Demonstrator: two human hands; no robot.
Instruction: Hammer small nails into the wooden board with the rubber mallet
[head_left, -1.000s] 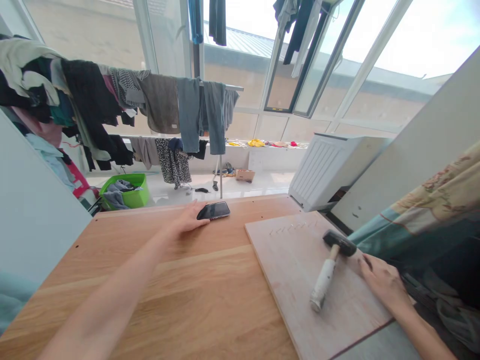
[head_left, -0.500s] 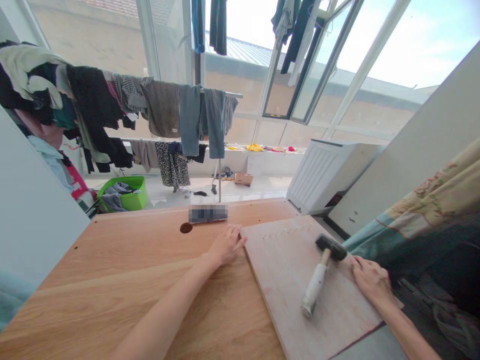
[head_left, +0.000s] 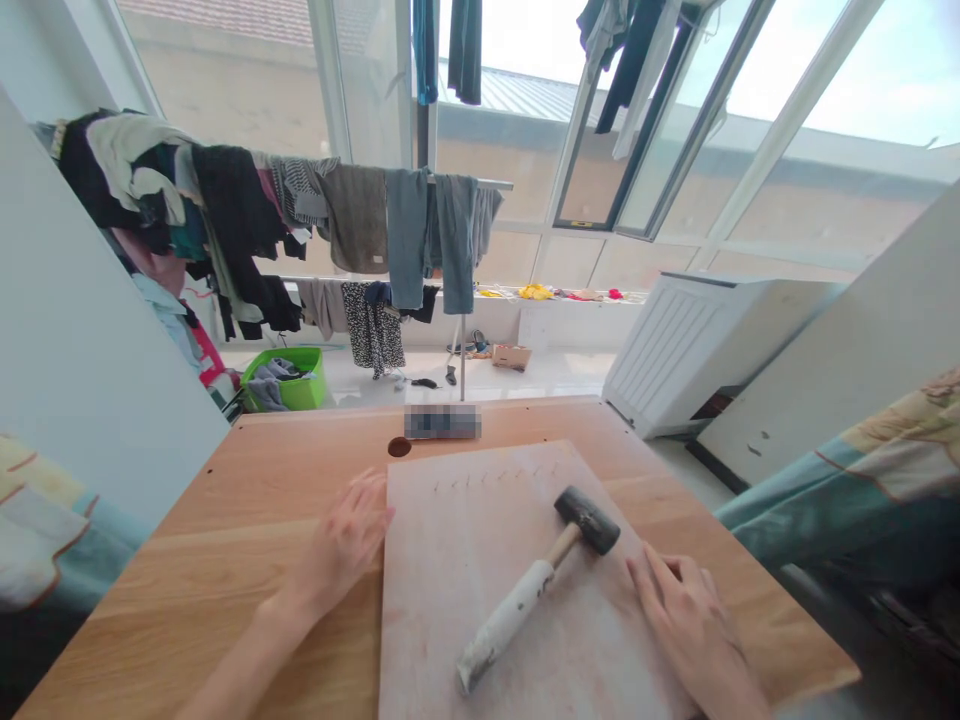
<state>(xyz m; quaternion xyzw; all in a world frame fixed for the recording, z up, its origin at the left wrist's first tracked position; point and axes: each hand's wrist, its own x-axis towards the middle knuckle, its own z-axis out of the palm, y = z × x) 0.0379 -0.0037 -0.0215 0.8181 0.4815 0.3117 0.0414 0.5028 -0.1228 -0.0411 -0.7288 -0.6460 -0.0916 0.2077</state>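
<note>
Left of the pale board (head_left: 427, 590), a broad stretch of wooden tabletop (head_left: 195, 570) offers room, and the left hand (head_left: 349, 535), loosely open and grasping nothing, has its fingertips against the board's left edge. Beyond the board's far edge sits a pixelated block (head_left: 442, 421), too blurred to name surely, while on the board thin nails (head_left: 468, 479) line that edge and a hammer (head_left: 517, 607) lies slantwise. Along the board's right edge rests the right hand (head_left: 686, 610), half open, fingers bent, grasping nothing, with more tabletop beyond.
</note>
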